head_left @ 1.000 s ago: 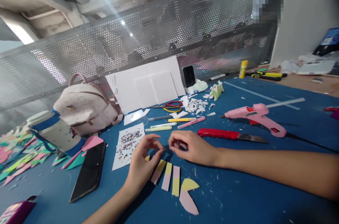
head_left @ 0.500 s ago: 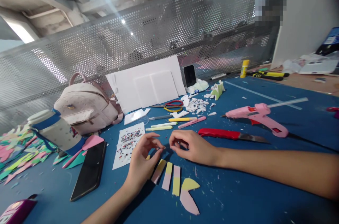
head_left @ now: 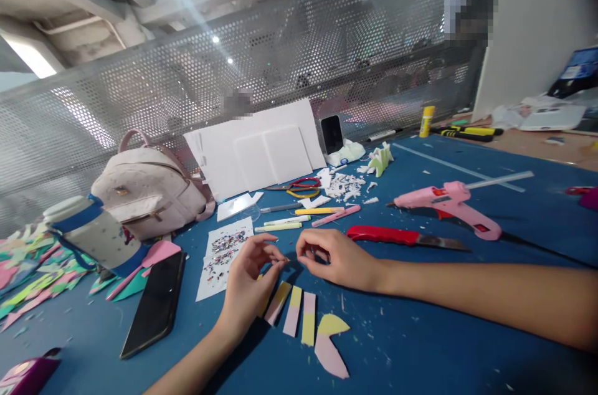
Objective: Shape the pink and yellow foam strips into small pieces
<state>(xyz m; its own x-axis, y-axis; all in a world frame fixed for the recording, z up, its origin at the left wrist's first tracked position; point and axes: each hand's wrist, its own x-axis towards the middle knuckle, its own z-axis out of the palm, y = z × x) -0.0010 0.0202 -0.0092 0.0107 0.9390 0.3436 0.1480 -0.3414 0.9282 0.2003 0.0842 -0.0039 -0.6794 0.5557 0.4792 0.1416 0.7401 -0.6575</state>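
My left hand (head_left: pixel 250 280) and my right hand (head_left: pixel 334 258) meet over the blue table (head_left: pixel 420 333), fingertips pinched and almost touching. What they pinch is too small to make out. Just below them lie several pink-and-yellow foam strips (head_left: pixel 294 311) side by side, and a curved pink-and-yellow foam piece (head_left: pixel 329 342). A white sheet sprinkled with coloured bits (head_left: pixel 224 255) lies left of my left hand.
A red-handled knife (head_left: pixel 402 237) and a pink glue gun (head_left: pixel 448 205) lie right of my hands. A black phone (head_left: pixel 154 301), a water bottle (head_left: pixel 91 233), a backpack (head_left: pixel 144 186), coloured scraps (head_left: pixel 32 276), white foam boards (head_left: pixel 255 152), scissors (head_left: pixel 303 186) and pens (head_left: pixel 308 215) sit left and behind.
Both hands stay pinched together in nearly the same place. The view has shifted slightly.
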